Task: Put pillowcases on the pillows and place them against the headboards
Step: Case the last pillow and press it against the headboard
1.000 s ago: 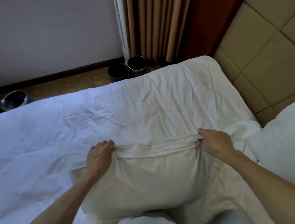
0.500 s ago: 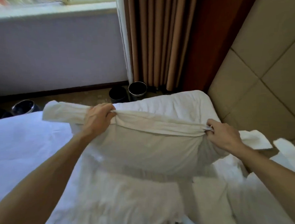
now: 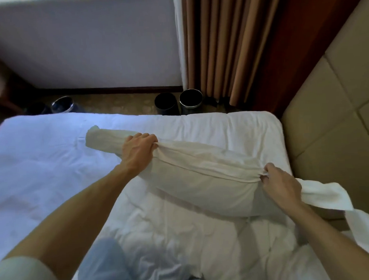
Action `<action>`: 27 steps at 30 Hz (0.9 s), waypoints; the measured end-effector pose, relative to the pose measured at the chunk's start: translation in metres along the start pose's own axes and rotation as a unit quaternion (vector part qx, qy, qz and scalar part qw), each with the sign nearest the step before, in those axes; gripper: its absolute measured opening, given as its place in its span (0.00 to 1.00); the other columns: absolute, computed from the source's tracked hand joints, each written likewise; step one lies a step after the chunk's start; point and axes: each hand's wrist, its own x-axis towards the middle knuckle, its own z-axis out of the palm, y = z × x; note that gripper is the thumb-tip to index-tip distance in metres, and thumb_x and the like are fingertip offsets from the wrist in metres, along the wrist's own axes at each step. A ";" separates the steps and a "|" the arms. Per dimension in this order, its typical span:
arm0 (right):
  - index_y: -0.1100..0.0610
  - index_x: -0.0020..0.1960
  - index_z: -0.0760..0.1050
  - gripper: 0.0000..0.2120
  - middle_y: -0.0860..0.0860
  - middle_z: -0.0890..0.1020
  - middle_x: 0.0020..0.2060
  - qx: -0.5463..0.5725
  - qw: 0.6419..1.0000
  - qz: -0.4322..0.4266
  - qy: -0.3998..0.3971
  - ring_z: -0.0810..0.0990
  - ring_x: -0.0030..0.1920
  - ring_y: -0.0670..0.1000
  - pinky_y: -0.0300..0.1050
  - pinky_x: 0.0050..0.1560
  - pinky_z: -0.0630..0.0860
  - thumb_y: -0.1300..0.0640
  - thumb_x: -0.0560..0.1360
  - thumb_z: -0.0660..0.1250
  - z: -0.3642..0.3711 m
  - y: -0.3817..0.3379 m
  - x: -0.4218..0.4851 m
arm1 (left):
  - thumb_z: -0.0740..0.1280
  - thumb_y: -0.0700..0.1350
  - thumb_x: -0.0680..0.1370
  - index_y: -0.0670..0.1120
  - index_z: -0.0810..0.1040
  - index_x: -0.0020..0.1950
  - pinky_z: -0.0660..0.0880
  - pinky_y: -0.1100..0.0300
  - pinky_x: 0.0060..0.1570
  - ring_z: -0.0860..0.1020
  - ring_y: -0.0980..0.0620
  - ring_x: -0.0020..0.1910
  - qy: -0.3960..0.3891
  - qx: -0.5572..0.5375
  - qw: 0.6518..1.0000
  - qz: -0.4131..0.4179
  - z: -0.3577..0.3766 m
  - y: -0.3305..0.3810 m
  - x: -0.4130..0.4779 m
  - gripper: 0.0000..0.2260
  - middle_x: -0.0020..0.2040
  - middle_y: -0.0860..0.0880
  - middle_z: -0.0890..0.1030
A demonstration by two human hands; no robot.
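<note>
Above the bed (image 3: pixel 43 167), near its headboard (image 3: pixel 327 133) end, the pillow (image 3: pixel 202 185) hangs clear of the sheet, already inside its pillowcase (image 3: pixel 101 139). The left hand (image 3: pixel 137 150) bunches the case's upper edge in curled fingers. The right hand (image 3: pixel 280 186) pinches the same edge at the other end, and loose cloth trails past each hand. Gripping only the fabric probably lets the pillow's own weight settle it deeper into the case. It does not yet rest against the headboard.

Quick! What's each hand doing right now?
Left hand: closed, gripping the pillowcase along its top edge.
Right hand: closed, pinching the same pillowcase at its other end.
</note>
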 end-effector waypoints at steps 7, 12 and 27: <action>0.58 0.49 0.71 0.02 0.55 0.81 0.36 -0.036 0.997 0.057 0.023 0.69 0.33 0.56 0.46 0.32 0.61 0.59 0.79 0.62 -0.003 -0.008 0.007 | 0.65 0.50 0.80 0.52 0.78 0.55 0.68 0.53 0.56 0.78 0.48 0.49 0.013 -0.012 0.995 0.102 0.028 -0.021 0.025 0.06 0.49 0.54 0.81; 0.55 0.50 0.72 0.02 0.52 0.81 0.35 -0.050 0.993 0.105 0.017 0.73 0.32 0.55 0.46 0.32 0.62 0.57 0.78 0.62 -0.013 -0.015 0.018 | 0.59 0.54 0.79 0.51 0.78 0.50 0.68 0.51 0.52 0.78 0.47 0.46 0.000 -0.032 0.986 0.161 0.054 -0.023 0.096 0.11 0.44 0.54 0.81; 0.49 0.48 0.70 0.05 0.51 0.81 0.36 0.017 0.915 0.390 0.099 0.80 0.41 0.60 0.47 0.36 0.68 0.50 0.77 0.65 -0.079 -0.058 0.058 | 0.69 0.44 0.77 0.47 0.82 0.48 0.73 0.52 0.44 0.79 0.44 0.47 -0.128 -0.165 0.890 0.406 0.037 0.143 0.421 0.03 0.45 0.48 0.82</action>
